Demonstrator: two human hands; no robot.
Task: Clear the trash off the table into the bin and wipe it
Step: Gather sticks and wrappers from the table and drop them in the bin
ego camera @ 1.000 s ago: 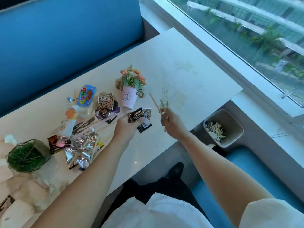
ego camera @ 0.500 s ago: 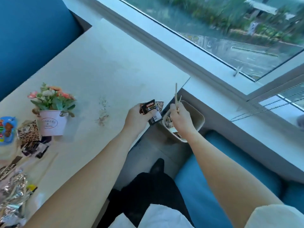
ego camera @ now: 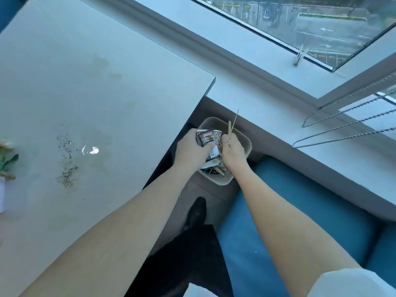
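Observation:
A beige bin (ego camera: 246,144) stands on the floor beside the white table (ego camera: 85,82), with wooden sticks and scraps inside. Both hands hover over its opening. My left hand (ego camera: 190,151) grips black snack wrappers (ego camera: 206,139), one reading "SUPREMO". My right hand (ego camera: 232,152) pinches thin wooden sticks (ego camera: 231,127) that point upward. Crumbs (ego camera: 67,159) and faint stains lie scattered on the tabletop.
A potted flower (ego camera: 5,161) shows at the left edge of the table. The blue seat (ego camera: 300,211) lies under my right arm. A window sill (ego camera: 278,86) and bead chains (ego camera: 342,129) run along the right. My dark shoe (ego camera: 196,213) is on the floor.
Both hands moved from the table's edge to over the bin, carrying the wrappers and sticks. The view swung right, so the trash pile is out of sight.

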